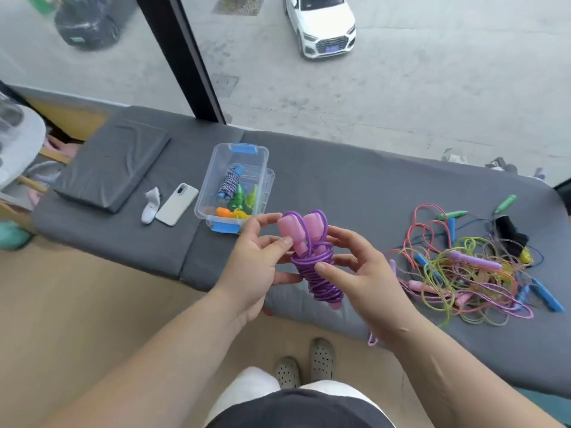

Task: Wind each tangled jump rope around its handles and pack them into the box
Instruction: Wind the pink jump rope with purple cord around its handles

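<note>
So, progress check, working across from the left: a phone (176, 204) lies just left of the clear box (207, 180), not part of the job. The box itself is open on the grey mat and already has what look like three wound ropes in it, a blue-and-white one (229, 182), a green one (239, 199) and an orange-yellow one (231, 213). Just right of the box and nearer the person, held up above the mat, is the purple rope (315, 267), coiled tight around its two pink handles, so that one looks basically wound. The left hand (256, 261) pinches it near the handles with thumb and fingers curled; the right hand (367, 273) has its thumb pressed on the coil, fingers wrapped behind. I'd guess tucking the end is what's left before it's packed. Well right of the box sits the tangled pile (469, 273), several ropes, hard to count, so most of the work is still ahead.
</note>
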A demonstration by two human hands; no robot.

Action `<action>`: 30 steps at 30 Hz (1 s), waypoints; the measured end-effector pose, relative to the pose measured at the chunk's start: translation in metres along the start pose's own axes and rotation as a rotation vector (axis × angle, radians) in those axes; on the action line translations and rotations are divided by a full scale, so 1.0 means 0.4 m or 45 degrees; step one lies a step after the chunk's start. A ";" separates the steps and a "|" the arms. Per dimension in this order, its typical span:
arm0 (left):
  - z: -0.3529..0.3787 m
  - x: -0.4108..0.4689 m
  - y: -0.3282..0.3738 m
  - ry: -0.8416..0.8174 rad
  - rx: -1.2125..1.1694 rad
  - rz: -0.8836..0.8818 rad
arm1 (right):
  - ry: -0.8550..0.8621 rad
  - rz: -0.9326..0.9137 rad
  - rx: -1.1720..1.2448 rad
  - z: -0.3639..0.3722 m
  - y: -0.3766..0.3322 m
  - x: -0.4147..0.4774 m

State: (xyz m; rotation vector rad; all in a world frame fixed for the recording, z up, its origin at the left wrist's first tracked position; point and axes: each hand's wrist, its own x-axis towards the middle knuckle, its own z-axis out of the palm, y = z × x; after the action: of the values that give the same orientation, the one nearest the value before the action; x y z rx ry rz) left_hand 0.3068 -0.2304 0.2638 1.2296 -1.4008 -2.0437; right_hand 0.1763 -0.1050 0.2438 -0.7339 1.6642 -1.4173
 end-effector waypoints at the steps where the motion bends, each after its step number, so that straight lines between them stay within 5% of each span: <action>1: -0.021 0.015 0.007 0.015 0.002 -0.002 | -0.038 0.012 -0.027 0.017 -0.005 0.024; 6: -0.139 0.098 0.053 0.116 -0.112 0.042 | -0.181 0.054 -0.074 0.131 -0.048 0.136; 13: -0.359 0.288 0.103 -0.035 -0.050 -0.011 | 0.052 0.165 -0.215 0.385 0.006 0.363; 23: -0.715 0.608 0.168 -0.234 0.486 -0.209 | 0.587 0.606 -0.051 0.607 0.086 0.617; 30: -0.748 0.832 0.030 -0.308 0.914 -0.265 | 0.556 0.734 -0.423 0.587 0.203 0.847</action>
State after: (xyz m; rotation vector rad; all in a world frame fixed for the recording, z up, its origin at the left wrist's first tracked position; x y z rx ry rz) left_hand 0.3674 -0.6376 0.0886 1.4692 -2.3430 -1.9208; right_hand 0.2149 -0.4918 0.0848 -0.0761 2.2510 -0.9329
